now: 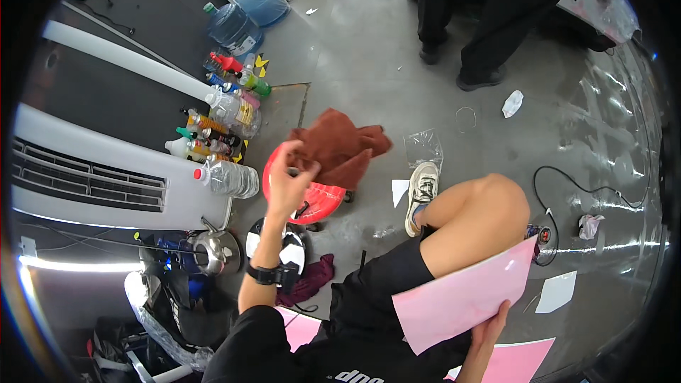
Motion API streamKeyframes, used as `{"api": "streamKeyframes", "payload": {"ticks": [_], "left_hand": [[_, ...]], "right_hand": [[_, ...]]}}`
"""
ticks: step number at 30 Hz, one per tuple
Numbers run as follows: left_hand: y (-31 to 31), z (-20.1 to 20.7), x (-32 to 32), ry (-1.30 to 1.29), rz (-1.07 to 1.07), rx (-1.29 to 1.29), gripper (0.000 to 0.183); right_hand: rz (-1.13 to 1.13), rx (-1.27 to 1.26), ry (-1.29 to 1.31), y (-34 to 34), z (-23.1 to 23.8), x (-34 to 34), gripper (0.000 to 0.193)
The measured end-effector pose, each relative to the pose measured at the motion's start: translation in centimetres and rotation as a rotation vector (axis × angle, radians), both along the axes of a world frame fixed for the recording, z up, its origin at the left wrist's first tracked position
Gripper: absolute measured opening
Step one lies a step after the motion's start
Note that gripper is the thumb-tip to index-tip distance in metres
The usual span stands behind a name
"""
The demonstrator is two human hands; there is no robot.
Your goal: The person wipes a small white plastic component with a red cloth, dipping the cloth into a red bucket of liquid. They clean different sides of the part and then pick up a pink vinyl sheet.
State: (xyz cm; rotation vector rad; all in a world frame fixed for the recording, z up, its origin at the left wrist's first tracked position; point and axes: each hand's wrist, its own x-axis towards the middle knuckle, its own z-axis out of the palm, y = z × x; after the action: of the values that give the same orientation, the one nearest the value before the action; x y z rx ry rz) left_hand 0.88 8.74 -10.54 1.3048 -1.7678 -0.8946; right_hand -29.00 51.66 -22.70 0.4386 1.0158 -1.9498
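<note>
My left hand (pixel 292 174) is closed, its fingers pinching the near side of a crumpled brown cloth (pixel 339 143). The cloth hangs above a red round seat-like top (pixel 323 202), covering part of it; a small black object lies on that top. Toward the lower right, my right hand (pixel 491 324) grips the edge of a glossy pink sheet (pixel 468 294). That sheet slants across my lap and bent leg, with my thumb over its face and the other fingers hidden beneath it. Another pink sheet (pixel 521 360) shows below my right hand.
Several bottles (pixel 234 113) line the left wall, with large blue water jugs (pixel 259 0) beyond. A metal kettle (pixel 216 250) and a maroon cloth (pixel 312 282) lie nearer. Someone in black trousers (pixel 489 10) stands at the far side. A black cable (pixel 589 188) curls across the floor at right.
</note>
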Motion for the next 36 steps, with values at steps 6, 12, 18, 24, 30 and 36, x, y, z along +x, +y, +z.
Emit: {"api": "streamKeyframes", "payload": {"ticks": [6,12,18,24,30,36], "left_hand": [[-2.9,1.6,3.3,-0.464,-0.054,-0.130,0.068],[0.3,2.6,0.0,-0.145,0.013,0.172,0.052],[9.9,9.4,-13.4,0.002,-0.912,0.178,0.087],[11.7,9.6,-19.7,-0.126,-1.438,0.358,0.041],[12.0,6.2,-21.5,0.213,-1.086,0.430,0.013],[13.9,4.1,-21.9,0.424,-0.824,0.356,0.018]], "right_hand": [[0.018,-0.044,0.065,-0.3,-1.1,0.1,0.060],[-0.053,-0.018,0.073,0.4,-0.8,0.7,0.068],[0.057,-0.200,0.364,-5.0,6.2,-0.6,0.075],[0.014,-0.024,0.672,-3.3,10.7,-3.5,0.076],[0.272,0.609,0.808,6.2,4.1,0.7,0.050],[0.602,0.824,0.945,10.1,5.3,10.1,0.041]]}}
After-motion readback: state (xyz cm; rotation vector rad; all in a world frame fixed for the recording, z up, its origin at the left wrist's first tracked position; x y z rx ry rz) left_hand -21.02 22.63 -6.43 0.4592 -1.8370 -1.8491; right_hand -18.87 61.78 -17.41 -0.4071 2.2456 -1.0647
